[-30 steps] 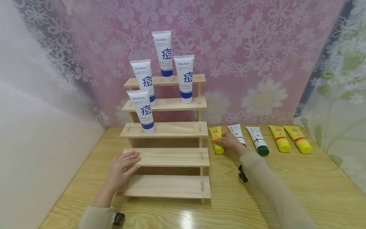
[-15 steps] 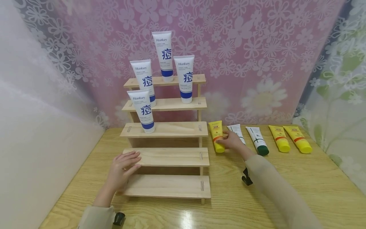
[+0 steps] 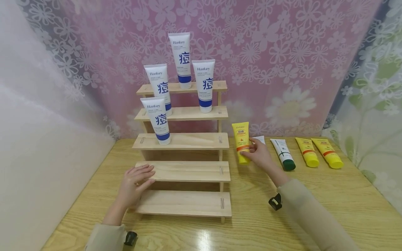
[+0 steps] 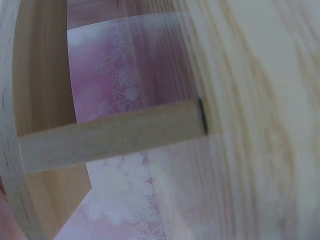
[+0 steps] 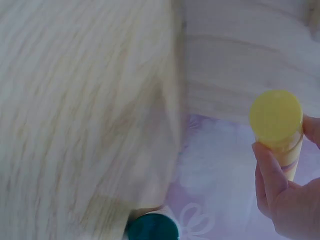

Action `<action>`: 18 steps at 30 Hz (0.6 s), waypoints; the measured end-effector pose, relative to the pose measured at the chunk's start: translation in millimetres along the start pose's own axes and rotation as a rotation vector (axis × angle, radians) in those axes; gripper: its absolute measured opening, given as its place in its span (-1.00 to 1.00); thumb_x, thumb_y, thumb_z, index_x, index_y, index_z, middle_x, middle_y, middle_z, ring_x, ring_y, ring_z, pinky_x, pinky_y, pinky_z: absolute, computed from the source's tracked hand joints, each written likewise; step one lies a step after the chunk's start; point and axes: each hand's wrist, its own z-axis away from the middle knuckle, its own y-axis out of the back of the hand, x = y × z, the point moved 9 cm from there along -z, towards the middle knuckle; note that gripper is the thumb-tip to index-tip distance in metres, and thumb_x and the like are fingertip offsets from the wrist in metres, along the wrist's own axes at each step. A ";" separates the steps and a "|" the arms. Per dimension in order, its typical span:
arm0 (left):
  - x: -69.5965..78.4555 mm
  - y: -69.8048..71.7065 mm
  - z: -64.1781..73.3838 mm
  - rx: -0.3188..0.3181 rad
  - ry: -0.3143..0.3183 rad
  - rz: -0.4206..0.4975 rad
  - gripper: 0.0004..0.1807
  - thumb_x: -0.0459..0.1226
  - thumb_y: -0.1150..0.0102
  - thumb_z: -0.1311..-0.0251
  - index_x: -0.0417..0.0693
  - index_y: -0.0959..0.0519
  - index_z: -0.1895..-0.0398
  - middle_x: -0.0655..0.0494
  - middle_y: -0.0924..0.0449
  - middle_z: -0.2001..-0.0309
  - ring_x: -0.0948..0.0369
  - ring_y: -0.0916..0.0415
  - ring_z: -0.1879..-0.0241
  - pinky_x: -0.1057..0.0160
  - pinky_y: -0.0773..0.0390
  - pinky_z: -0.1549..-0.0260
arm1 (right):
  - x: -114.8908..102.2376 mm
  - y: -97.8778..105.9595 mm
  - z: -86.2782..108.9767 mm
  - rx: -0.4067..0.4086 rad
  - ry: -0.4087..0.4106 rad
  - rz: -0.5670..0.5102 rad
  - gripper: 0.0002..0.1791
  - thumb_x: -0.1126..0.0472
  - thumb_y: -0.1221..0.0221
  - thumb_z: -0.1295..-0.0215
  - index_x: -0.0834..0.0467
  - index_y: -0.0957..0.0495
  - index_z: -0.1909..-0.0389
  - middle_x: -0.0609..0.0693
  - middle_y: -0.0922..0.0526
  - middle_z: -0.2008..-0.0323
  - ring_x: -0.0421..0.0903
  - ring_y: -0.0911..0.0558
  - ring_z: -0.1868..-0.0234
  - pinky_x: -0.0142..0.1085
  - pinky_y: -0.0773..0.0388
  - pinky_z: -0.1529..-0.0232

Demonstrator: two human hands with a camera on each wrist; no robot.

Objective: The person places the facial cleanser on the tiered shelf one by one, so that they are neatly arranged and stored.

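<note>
My right hand (image 3: pixel 261 154) pinches a yellow squeeze tube (image 3: pixel 241 139) with an orange band between thumb and fingers, nearly upright, cap down, just right of the wooden tiered stand (image 3: pixel 188 170). In the right wrist view the tube's round yellow cap (image 5: pixel 276 116) faces the camera, with fingers (image 5: pixel 272 172) on both sides. My left hand (image 3: pixel 133 181) rests with extended fingers on the left end of the stand's second-lowest shelf. The left wrist view shows mostly the stand's wooden post (image 4: pixel 112 135) and boards.
White-and-blue tubes (image 3: pixel 158 120) stand on the upper three shelves. Right of the stand, a white tube with a green cap (image 3: pixel 284 157) and two yellow tubes (image 3: pixel 307 152) lie on the table; another white tube (image 3: pixel 260 139) is partly hidden behind my right hand. A flowered backdrop (image 3: pixel 267 69) hangs behind.
My right hand has gripped the yellow tube and raised it from lying on the table to nearly upright. The left hand has stayed on the shelf.
</note>
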 end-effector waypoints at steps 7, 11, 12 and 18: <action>-0.4 0.5 -0.1 0.001 -0.004 0.001 -0.69 -0.40 -0.36 0.25 -0.19 -0.63 0.30 -0.03 -0.57 0.13 0.04 -0.45 0.06 -0.17 -0.16 0.05 | -14.8 10.8 18.4 0.025 0.002 -0.090 -0.14 0.15 -0.23 -0.09 0.25 0.04 -0.32 0.29 -0.35 -0.01 0.11 -0.41 0.05 -0.19 -0.45 0.18; -1.3 0.5 -0.1 0.004 0.001 0.002 -0.69 -0.40 -0.36 0.26 -0.19 -0.63 0.30 -0.03 -0.57 0.13 0.03 -0.45 0.06 -0.19 -0.14 0.05 | -29.6 17.9 29.8 0.077 0.045 -0.107 -0.15 0.13 -0.26 -0.05 0.20 -0.02 -0.31 0.25 -0.37 0.00 0.10 -0.41 0.05 -0.16 -0.44 0.17; -1.7 0.4 -0.1 0.004 0.002 0.002 -0.69 -0.40 -0.36 0.26 -0.19 -0.63 0.30 -0.03 -0.57 0.13 0.03 -0.45 0.06 -0.19 -0.14 0.05 | -33.6 19.4 32.6 0.090 0.061 -0.107 -0.15 0.13 -0.26 -0.05 0.20 -0.04 -0.30 0.24 -0.38 0.00 0.10 -0.41 0.05 -0.14 -0.44 0.16; -2.7 -0.1 0.5 -0.004 0.003 -0.011 -0.70 -0.36 -0.36 0.23 -0.18 -0.63 0.31 -0.02 -0.58 0.13 0.07 -0.45 0.05 -0.17 -0.16 0.04 | -56.2 24.9 47.1 0.146 0.132 -0.123 -0.17 0.13 -0.28 -0.02 0.16 -0.08 -0.29 0.17 -0.38 -0.03 0.06 -0.42 0.04 -0.14 -0.42 0.13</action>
